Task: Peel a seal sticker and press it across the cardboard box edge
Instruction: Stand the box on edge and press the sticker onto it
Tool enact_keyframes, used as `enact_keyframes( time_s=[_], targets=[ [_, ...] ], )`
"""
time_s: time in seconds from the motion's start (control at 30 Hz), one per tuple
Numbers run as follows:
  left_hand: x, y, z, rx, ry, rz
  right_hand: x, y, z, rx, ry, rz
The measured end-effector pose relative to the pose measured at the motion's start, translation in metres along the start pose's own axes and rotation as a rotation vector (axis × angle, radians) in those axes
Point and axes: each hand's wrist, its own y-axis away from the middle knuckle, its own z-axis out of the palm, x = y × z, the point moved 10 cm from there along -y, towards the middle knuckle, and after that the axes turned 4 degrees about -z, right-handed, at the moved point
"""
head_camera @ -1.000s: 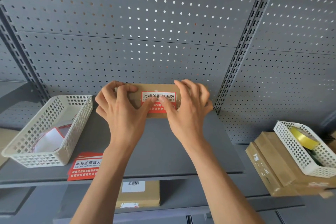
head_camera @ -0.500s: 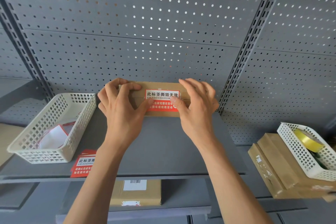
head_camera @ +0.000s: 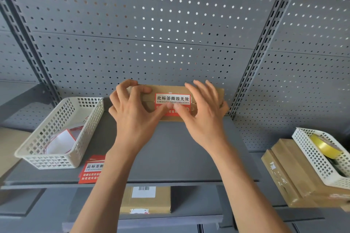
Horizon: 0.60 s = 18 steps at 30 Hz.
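Two thumbs on the lower red half of the seal sticker (head_camera: 172, 98): pressing step, sticker already across the edge of the cardboard box (head_camera: 166, 89), which sits at the back of the shelf (head_camera: 170, 153). Grip: left hand (head_camera: 132, 117) curled over the box top, right hand (head_camera: 204, 117) straight-fingered, resting, gripping nothing. Next, probably: rub outward to both ends, box braced.

Matt card, smooth label, painted metal

The cardboard box (head_camera: 170, 89) under the left hand (head_camera: 136, 117) and right hand (head_camera: 204, 117) is matt brown card; the seal sticker (head_camera: 172, 98) beneath the thumbs is smooth printed paper (gloss is hard to judge). Below the wrists the shelf (head_camera: 170, 157) is matt grey painted metal, like the pegboard (head_camera: 151, 24) above both hands. Left of the left hand, the basket (head_camera: 47, 162) is white plastic.
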Motion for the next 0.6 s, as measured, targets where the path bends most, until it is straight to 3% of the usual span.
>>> enact_keyframes(
  time_s=[0.6],
  targets=[
    [-0.008, -0.012, 0.001, -0.088, 0.028, 0.081, 0.002, -0.007, 0.002, -0.153, -0.032, 0.012]
  ],
)
